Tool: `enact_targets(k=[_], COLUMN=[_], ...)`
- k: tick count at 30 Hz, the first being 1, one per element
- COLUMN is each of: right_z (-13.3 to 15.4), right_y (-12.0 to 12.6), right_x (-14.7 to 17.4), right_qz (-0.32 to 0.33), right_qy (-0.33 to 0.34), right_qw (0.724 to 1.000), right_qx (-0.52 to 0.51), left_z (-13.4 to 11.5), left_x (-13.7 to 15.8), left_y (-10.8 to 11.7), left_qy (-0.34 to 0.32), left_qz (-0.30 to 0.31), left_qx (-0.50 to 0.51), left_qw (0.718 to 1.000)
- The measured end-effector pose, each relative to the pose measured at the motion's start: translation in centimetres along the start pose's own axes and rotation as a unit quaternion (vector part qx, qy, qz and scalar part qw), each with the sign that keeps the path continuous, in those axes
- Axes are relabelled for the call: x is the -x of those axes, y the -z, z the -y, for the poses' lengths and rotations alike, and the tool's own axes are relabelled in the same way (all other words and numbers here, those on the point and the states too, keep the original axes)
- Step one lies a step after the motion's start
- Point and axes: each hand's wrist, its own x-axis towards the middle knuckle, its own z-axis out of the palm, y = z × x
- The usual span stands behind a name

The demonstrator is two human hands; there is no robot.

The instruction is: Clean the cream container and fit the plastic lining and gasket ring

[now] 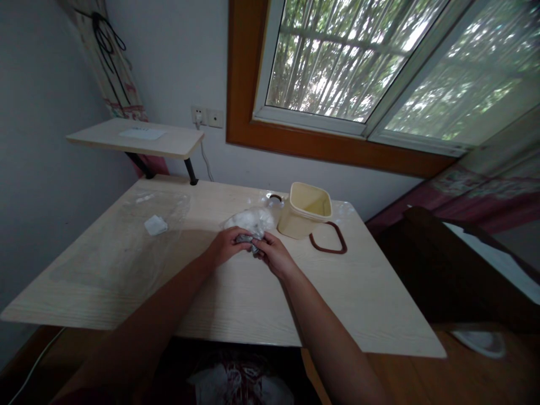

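Observation:
Both of my hands meet over the middle of the table. My left hand [228, 245] pinches one side of a small crinkled, silvery-grey plastic packet [243, 239], and my right hand [274, 253] grips its other side. What the packet holds is too small to tell. Just behind my fingers lies a clear plastic bag [253, 218] with something white in it. A cream-coloured plastic bin [297, 220] stands upright to the right of that bag. Beside the bin, a brown curved handle [343, 242] rests on the tabletop.
A large clear plastic sheet [126, 247] covers the table's left part, with a crumpled white piece [156, 225] on it. At the back left rises a small shelf [139, 138] on black legs. Another small brown curved piece [275, 197] in clear plastic lies behind the bin.

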Motion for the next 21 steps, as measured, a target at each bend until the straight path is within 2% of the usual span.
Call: enact_targets(k=[4,9,14,17,21], right_z=[0.2,0.2,0.4,0.5,0.4], right_y=[-0.2,-0.2,0.0,0.0,-0.1], right_x=[0.1,-0.1,-0.5,-0.5,-0.6], right_qz=[0.004,-0.021,-0.083,-0.085,-0.080], right_qy=[-0.002,0.010,0.035,0.034,0.044], right_qw=[1.000,0.998,0.991,0.990,0.989], right_qx=[-0.029,-0.058,-0.099,-0.103,-0.114], left_z=[-0.2,0.4,0.6,0.1,-0.6], left_x=[0.1,0.1,-0.5,-0.5,-0.2], left_y=[0.1,0.2,0.9,1.0,0.7], left_qy=[-0.028,-0.021,-0.094,-0.095,-0.005], left_qz=[-0.005,-0.022,-0.076,-0.084,-0.078], left_qx=[-0.045,-0.043,-0.026,0.039,0.197], left_qw=[0.999,0.999,0.992,0.991,0.977])
